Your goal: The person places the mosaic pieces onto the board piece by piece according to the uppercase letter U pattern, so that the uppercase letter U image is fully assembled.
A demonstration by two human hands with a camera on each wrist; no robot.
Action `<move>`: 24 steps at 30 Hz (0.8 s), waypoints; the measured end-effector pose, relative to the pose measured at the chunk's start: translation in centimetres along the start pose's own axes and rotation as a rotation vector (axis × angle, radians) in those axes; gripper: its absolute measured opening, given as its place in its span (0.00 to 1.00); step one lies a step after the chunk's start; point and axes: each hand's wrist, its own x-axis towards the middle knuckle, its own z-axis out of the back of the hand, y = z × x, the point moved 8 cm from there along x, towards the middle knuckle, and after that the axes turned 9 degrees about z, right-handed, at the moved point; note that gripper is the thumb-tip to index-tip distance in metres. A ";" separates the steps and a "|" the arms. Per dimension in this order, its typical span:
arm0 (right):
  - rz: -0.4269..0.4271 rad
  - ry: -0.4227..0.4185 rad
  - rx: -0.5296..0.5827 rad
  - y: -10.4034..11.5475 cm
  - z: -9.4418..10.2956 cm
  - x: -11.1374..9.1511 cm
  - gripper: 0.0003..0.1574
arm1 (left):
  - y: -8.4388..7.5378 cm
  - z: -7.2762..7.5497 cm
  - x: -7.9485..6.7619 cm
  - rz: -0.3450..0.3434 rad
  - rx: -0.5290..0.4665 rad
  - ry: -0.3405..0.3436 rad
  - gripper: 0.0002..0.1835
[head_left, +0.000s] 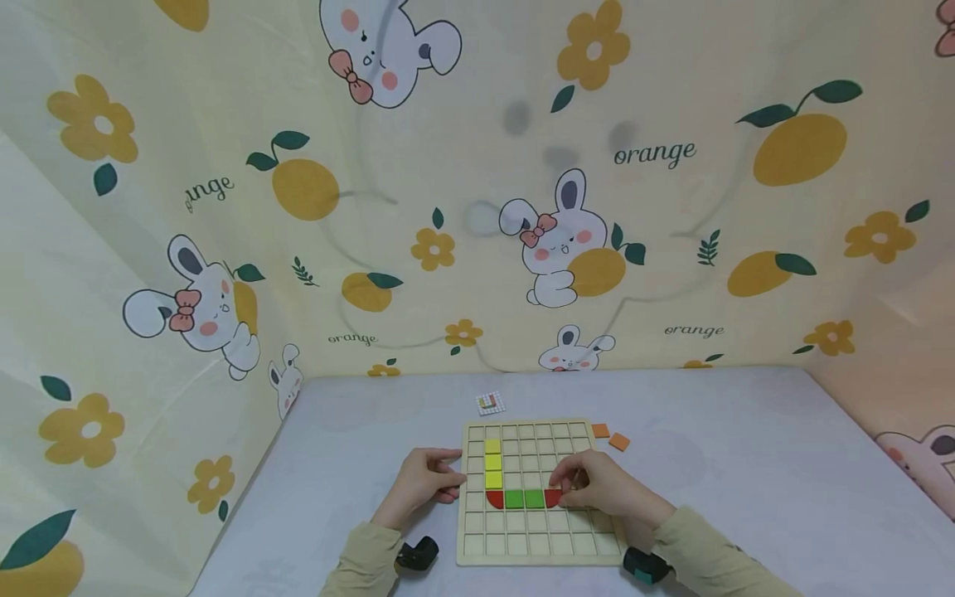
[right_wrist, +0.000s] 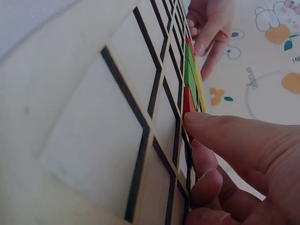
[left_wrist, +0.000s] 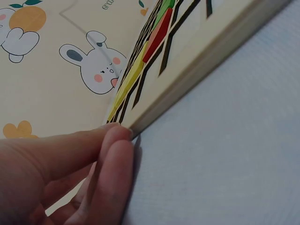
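Note:
A pale wooden grid board [head_left: 477,543] lies on the table, with a column of yellow square tiles [head_left: 493,460] on it. Below them runs a row: a red rounded tile [head_left: 496,499], two green square tiles [head_left: 525,499] and another red tile [head_left: 552,497]. My right hand [head_left: 608,485] is over the board, thumb and fingertips holding that right-hand red tile in its cell. In the right wrist view the thumb tip covers part of the red tile [right_wrist: 188,101]. My left hand [head_left: 423,481] grips the board's left edge between thumb and fingers.
Two orange square tiles [head_left: 618,442] lie by the board's upper right corner, one close against its edge. A small white pattern card [head_left: 490,404] rests behind the board. Printed cloth [head_left: 477,290] hangs along the table's back and sides.

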 end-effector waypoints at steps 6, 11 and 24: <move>0.027 0.018 0.019 1.1 0.9 -0.5 0.12 | 0.0 0.0 0.0 0.013 0.012 0.005 0.27; 0.055 -0.003 -0.032 1.2 3.3 -1.5 0.15 | 0.1 0.1 0.1 0.013 0.010 0.002 0.27; -0.027 -0.015 -0.112 -2.4 7.4 -5.3 0.22 | 0.1 0.0 0.1 0.007 -0.002 0.001 0.27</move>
